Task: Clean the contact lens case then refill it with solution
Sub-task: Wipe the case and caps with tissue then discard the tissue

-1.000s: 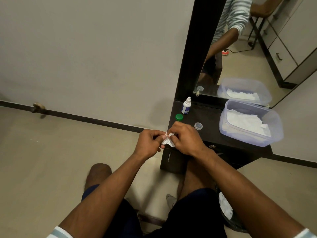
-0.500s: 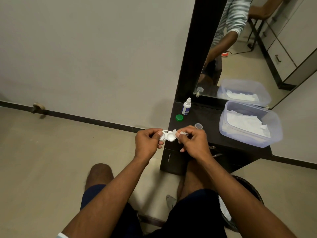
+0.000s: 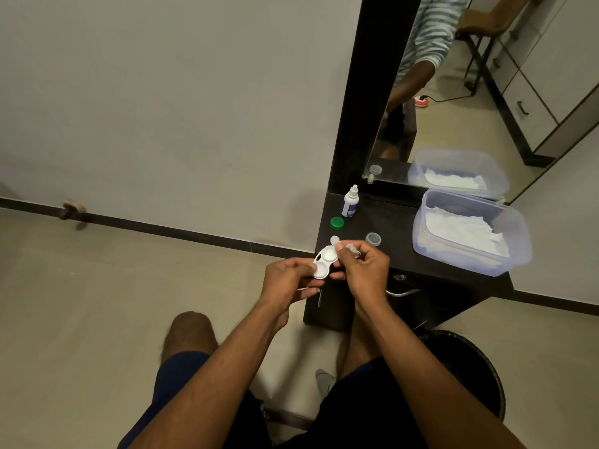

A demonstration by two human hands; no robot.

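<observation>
A white two-well contact lens case (image 3: 325, 262) is held up in front of the dark counter (image 3: 398, 222), both wells open and facing me. My left hand (image 3: 287, 281) pinches its lower left end. My right hand (image 3: 363, 270) grips its upper right end and also holds a small crumpled piece of tissue (image 3: 351, 249) between thumb and fingers. On the counter stand the small white solution bottle with a blue label (image 3: 350, 202), a green cap (image 3: 337, 223) and a clear cap (image 3: 373, 239).
A clear plastic tub of white tissues (image 3: 466, 233) sits on the counter's right side, below a mirror (image 3: 486, 85). A black waste bin (image 3: 470, 364) stands on the floor by my right knee. A drawer handle (image 3: 402, 292) shows under the counter.
The tissue was pressed over the case with both hands a second ago. It has come off; the case is now uncovered, tilted and raised slightly, with the tissue bunched in my right hand.
</observation>
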